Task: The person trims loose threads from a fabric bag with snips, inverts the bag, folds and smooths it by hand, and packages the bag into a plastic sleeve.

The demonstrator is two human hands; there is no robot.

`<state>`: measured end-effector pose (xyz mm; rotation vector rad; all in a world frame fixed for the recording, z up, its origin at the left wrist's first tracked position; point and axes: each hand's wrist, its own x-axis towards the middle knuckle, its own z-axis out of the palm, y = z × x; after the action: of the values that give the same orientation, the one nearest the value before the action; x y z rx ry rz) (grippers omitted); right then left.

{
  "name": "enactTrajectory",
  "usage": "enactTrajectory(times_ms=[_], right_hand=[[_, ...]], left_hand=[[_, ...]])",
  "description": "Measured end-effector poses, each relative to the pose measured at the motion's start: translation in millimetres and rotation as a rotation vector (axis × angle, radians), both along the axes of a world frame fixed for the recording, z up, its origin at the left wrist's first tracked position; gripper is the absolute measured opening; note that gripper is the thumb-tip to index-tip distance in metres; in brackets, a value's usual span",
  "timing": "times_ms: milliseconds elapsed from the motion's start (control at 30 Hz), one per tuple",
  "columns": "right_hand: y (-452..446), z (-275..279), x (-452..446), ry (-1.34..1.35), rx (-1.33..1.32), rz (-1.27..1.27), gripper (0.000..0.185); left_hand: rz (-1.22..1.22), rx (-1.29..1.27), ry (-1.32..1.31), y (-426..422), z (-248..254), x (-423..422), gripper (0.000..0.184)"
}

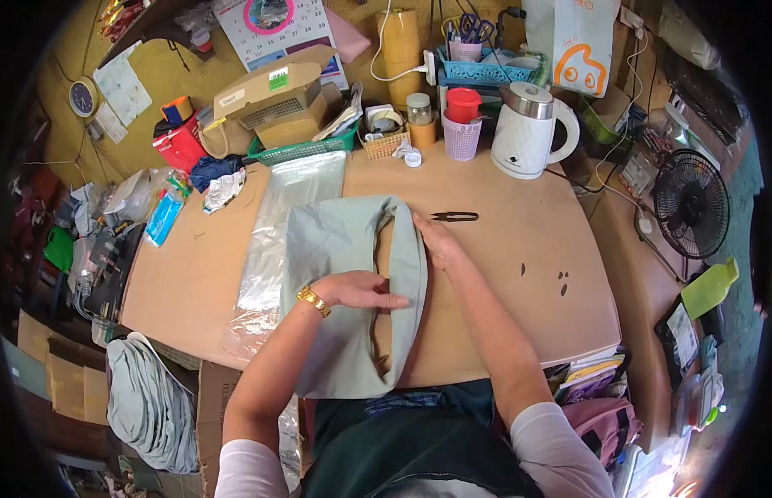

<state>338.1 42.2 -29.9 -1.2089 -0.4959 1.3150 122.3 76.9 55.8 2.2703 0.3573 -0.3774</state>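
Two hands (361,290) are apart from each other, both on a pale gray-green cloth (332,241) that lies on the tabletop (519,332). The left hand, with a gold watch (314,301) at its wrist, is over the long gap in the cloth. Some of its fingers are hard to see, so you can't tell if they pinch anything. The right hand (438,241) touches the far right edge. Its fingertips are partly hidden, so you can't tell how tight it holds. Brown shows in the gap under the left hand, but it is hard to say if that is the tabletop.

Left of the left hand is a shiny clear plastic sheet (307,178), and the cloth hides part of it. Just right of the right hand are small black snips (455,217). Farther right are dark bits (564,289), too small to make out. Past the right hand stands a white kettle (519,137). Far ahead of the left hand, a calendar (274,33) is cut off at the top.
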Motion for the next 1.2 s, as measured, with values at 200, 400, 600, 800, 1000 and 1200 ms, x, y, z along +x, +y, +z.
enactTrajectory(times_ms=[200,400,600,800,1000,1200], right_hand=[[-12.6,-5.3,-58.8,-0.267,0.163,-0.181,0.034],[-25.0,7.7,-68.7,-0.467,0.226,-0.128,0.032],[-17.1,-11.3,-50.1,-0.052,0.081,-0.261,0.036],[-28.3,9.8,-23.2,0.220,0.085,-0.228,0.034],[-16.1,19.5,-42.3,-0.089,0.176,-0.283,0.029],[-7.1,-13.4,-39.1,-0.393,0.244,-0.265,0.031]], left_hand=[[0.770,-0.111,-0.180,33.2,-13.2,24.1,0.071],[0.942,0.324,-0.597,35.3,-27.1,50.8,0.049],[0.902,0.400,-0.626,5.5,-23.4,49.5,0.035],[0.988,0.269,-0.760,20.3,-17.0,29.6,0.035],[0.804,0.112,-0.654,-7.1,-20.5,40.6,0.038],[0.896,0.299,-0.446,13.7,-17.7,49.6,0.053]])
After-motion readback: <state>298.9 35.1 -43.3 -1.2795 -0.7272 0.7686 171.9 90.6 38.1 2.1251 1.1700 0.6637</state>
